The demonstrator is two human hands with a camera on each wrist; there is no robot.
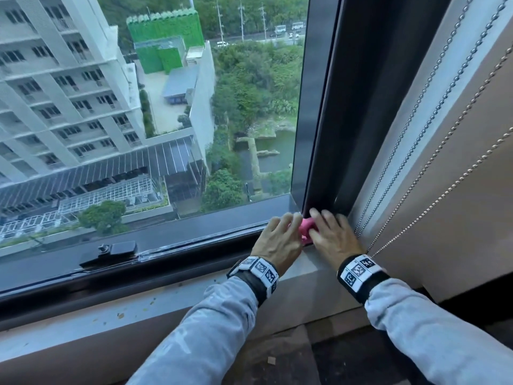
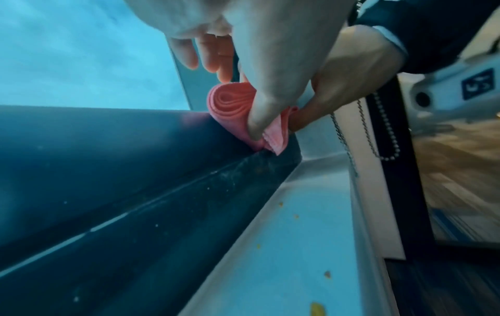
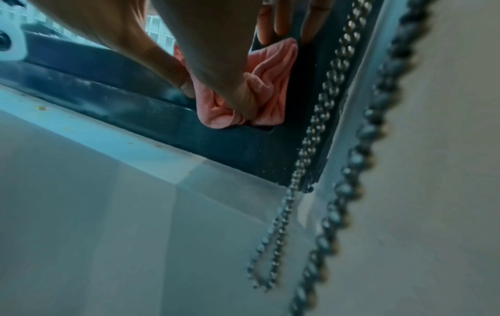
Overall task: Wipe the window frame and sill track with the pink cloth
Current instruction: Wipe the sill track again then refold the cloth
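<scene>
The pink cloth (image 1: 306, 228) is bunched into the bottom right corner of the dark window frame (image 1: 327, 134), where the upright meets the sill track (image 1: 194, 240). My left hand (image 1: 280, 237) pinches the cloth's rolled end (image 2: 230, 102) between thumb and fingers. On the other side, my right hand (image 1: 333, 234) digs its thumb into the cloth (image 3: 270, 85) while its fingers (image 3: 276, 21) reach past it onto the frame. The cloth's lower edge touches the dusty track (image 2: 162, 213). Both hands hide most of the cloth in the head view.
Bead chains (image 1: 416, 134) of a blind hang just right of my right hand, down to the pale sill (image 1: 83, 320), which carries scattered crumbs. A black latch (image 1: 116, 250) sits on the lower frame to the left. A beige wall panel (image 1: 458, 190) closes off the right.
</scene>
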